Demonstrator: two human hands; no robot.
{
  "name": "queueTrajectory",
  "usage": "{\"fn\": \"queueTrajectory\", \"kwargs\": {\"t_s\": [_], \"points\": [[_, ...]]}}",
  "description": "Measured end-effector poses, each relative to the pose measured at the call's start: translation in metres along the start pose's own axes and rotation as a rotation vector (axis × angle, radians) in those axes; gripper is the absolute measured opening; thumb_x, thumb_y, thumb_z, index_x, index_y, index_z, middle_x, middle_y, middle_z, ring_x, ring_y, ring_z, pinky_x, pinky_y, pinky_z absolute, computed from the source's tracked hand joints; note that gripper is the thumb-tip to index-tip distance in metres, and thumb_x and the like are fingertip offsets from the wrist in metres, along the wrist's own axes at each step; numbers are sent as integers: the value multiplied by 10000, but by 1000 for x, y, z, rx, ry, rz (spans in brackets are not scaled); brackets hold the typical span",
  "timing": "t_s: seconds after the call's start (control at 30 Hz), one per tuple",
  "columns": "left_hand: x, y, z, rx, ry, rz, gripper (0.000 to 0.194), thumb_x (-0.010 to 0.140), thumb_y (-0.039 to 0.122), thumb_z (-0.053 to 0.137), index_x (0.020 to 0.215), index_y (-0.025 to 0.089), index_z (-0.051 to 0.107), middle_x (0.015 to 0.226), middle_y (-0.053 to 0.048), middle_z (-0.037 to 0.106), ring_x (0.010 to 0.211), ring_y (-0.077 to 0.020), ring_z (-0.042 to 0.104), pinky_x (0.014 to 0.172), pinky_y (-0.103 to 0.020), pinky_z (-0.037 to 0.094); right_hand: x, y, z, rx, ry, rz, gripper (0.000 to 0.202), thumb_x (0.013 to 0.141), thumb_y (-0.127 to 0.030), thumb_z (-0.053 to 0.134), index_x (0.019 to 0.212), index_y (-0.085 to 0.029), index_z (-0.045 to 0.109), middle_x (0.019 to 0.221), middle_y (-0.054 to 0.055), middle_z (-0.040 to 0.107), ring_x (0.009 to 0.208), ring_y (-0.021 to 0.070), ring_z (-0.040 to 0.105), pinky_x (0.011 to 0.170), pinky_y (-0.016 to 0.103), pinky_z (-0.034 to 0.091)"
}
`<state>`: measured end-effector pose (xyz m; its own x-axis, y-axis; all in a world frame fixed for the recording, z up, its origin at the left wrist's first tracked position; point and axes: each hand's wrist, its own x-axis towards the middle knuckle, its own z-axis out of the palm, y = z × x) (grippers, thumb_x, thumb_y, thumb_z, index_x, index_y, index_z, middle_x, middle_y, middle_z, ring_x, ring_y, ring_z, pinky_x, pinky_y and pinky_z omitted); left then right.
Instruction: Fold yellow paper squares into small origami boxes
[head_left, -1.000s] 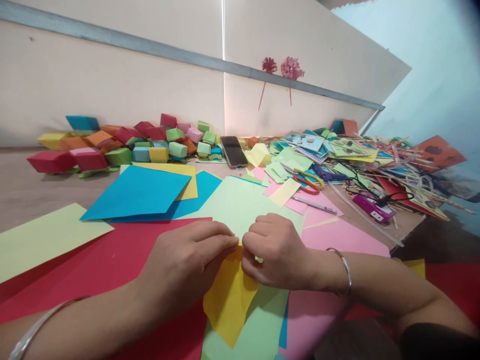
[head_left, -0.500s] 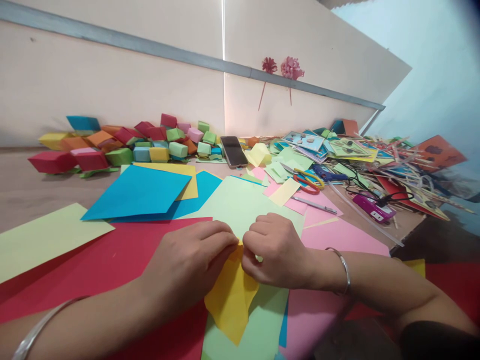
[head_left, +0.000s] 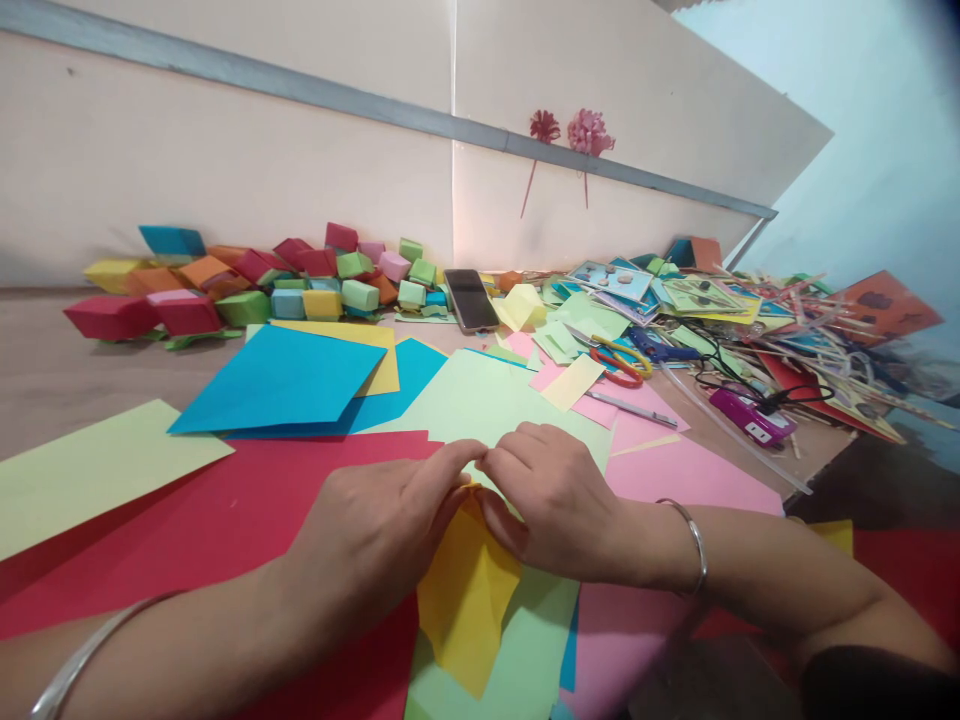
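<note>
Left hand (head_left: 382,520) and right hand (head_left: 559,500) are both pinched closed on the far end of this folded yellow paper (head_left: 465,610), right over a pale green sheet (head_left: 495,400). Its long axis runs back toward the person, pointy tip at the near end, angled a bit right. Brown table (head_left: 45,365), cream panel (head_left: 225,190) with a grey strip (head_left: 285,98) behind, pale blue wall (head_left: 889,180) off to the right.

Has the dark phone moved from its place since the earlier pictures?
No: the phone lies in the same place below the panel seam; only the whole view shifted slightly.
</note>
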<state>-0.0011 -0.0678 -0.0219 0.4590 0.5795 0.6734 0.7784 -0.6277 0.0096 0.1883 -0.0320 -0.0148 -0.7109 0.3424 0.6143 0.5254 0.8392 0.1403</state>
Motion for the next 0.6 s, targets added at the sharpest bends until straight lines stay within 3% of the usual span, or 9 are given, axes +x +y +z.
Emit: {"fn": "queueTrajectory", "kwargs": {"t_s": [0.13,0.33,0.5,0.6], "points": [[-3,3,1,35,12,28,308,978,181,395,1256,158,527,640,-9,726,474,-168,634,431,-244,358,-3,-1,0,35,6,-24,282,856,-125,447,591,-176,526,529,-8,522,517,131,362,530,301,228],[-2,-2,4,-67,-160,-58,372,950,183,380,1291,150,525,733,-26,770,490,-173,650,426,-240,402,-3,-2,-4,8,30,-22,291,849,-116,470,567,-182,498,513,-14,497,525,126,372,542,305,211],[-9,-3,6,31,-114,2,641,840,48,363,1474,133,322,540,32,639,372,-159,503,372,-241,269,-1,-5,-7,-69,-76,-59,230,876,-93,484,666,-169,539,591,8,556,565,138,417,567,312,218],[-13,3,4,-8,-158,-17,714,794,34,349,1499,138,287,506,50,571,369,-147,469,363,-231,253,-2,-7,-8,-80,-107,-89,231,848,-48,472,658,-169,525,569,14,552,540,139,410,566,312,209]]}}
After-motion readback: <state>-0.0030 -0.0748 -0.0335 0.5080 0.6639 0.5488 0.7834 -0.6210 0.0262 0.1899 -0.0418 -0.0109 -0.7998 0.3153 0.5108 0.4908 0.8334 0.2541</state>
